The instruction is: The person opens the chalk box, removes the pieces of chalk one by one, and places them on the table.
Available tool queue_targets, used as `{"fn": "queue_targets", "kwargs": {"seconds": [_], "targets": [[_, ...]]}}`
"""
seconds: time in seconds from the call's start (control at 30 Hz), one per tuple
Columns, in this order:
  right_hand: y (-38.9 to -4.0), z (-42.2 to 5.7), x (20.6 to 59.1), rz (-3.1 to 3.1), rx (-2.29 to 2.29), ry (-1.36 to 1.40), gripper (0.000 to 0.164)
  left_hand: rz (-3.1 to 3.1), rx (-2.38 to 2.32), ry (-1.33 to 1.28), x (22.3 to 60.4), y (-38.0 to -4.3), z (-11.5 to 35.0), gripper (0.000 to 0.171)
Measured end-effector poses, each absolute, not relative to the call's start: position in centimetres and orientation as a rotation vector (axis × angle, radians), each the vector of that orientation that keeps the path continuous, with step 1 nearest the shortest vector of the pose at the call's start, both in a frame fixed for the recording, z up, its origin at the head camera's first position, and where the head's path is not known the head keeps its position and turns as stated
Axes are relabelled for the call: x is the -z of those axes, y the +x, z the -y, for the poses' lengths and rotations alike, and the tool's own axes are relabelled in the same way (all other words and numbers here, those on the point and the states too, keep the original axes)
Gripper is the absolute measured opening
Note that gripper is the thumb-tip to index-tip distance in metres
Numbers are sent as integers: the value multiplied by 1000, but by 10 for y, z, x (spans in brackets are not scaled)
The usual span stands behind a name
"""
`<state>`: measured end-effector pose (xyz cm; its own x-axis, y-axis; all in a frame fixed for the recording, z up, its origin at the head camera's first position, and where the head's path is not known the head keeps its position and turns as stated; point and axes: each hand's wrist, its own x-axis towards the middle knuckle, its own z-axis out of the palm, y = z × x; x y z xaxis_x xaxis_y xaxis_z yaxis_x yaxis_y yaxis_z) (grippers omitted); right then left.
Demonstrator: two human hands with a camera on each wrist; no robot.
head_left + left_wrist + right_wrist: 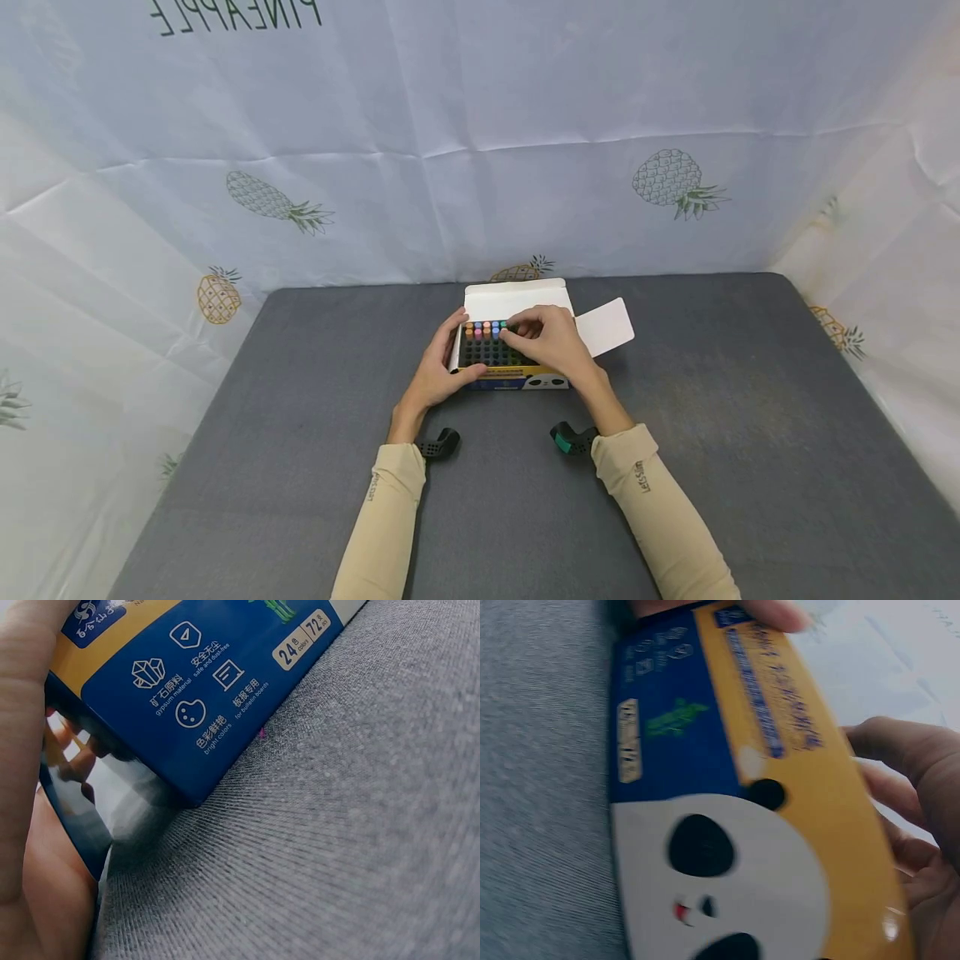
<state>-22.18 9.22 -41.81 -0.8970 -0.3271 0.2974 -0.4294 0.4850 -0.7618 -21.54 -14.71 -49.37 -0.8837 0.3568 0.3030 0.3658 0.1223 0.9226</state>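
An opened chalk box (491,384), blue and yellow with a panda face, sits on the table. Coloured chalk sticks (478,332) stand in its black holder (487,354), filling the rear left part, while holes show in front. My left hand (435,375) grips the box's left end, thumb on the front edge and fingers toward the back. Over the right half of the holder, my right hand (551,340) has its thumb and forefinger pinched together at a chalk stick, mostly hidden by the fingers. The right wrist view shows its curled fingers (922,787) behind the box front.
The white lid (517,297) stands raised at the back, and a white side flap (604,327) sticks out right. Grey cloth covers the table (300,467). A pineapple-print curtain (450,208) hangs behind. Black wrist straps (439,444) sit on both wrists.
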Motion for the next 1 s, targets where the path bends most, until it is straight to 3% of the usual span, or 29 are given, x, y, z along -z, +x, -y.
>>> {"fn": "queue_targets", "kwargs": {"seconds": [0.37,0.63,1.0], "targets": [[-223,-85,421,2695,-1243,575,17,2385,1910,-725,488,-216,146,86],[-225,-80,421,2717,-1176,574,15,2386,1943,-737,459,-203,143,85],[-225,-76,420,2487,-1226,593,16,2375,1968,-739,460,-203,144,85]]}}
